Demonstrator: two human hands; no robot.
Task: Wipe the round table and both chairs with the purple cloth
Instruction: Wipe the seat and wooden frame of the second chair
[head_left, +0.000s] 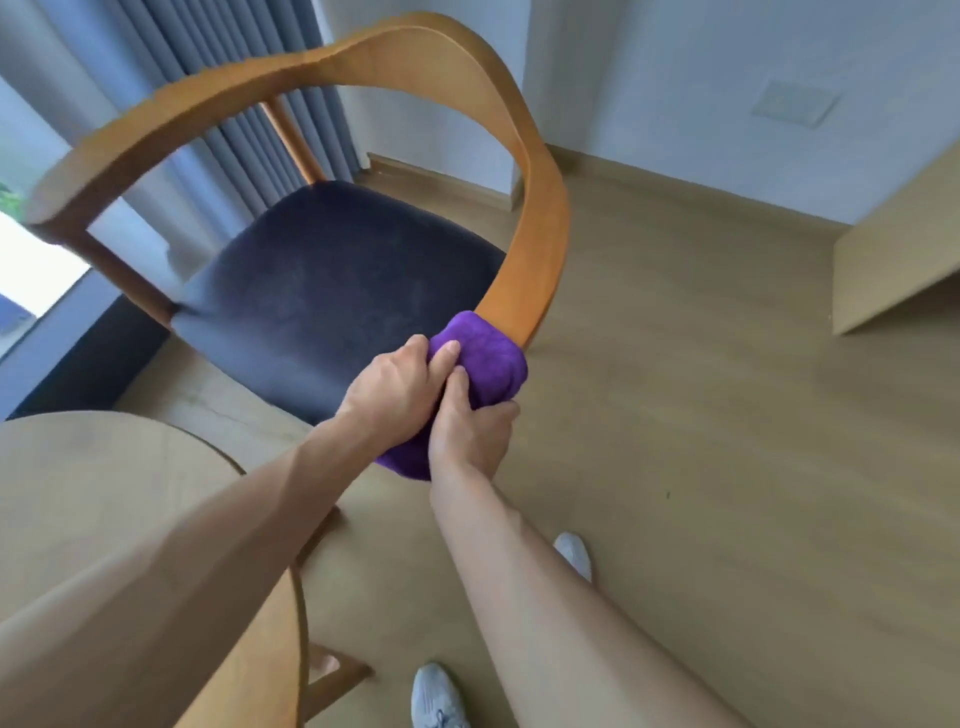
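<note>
The left hand (397, 387) and the right hand (470, 434) both grip the bunched purple cloth (485, 358), fingers curled into it, the 2 hands touching. The cloth is wrapped over the near end of the right armrest of the curved orange-brown wooden chair (540, 223), whose dark navy cushioned seat (322, 291) lies just left of the hands. The pale round wooden table (104, 478) sits near left, under the left forearm. 2 grey shoes (436, 696) stand on the light wood floor (727, 415).

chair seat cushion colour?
Dark navy, near black, on the seat of the chair; the frame is orange-brown wood. Head view.
</note>
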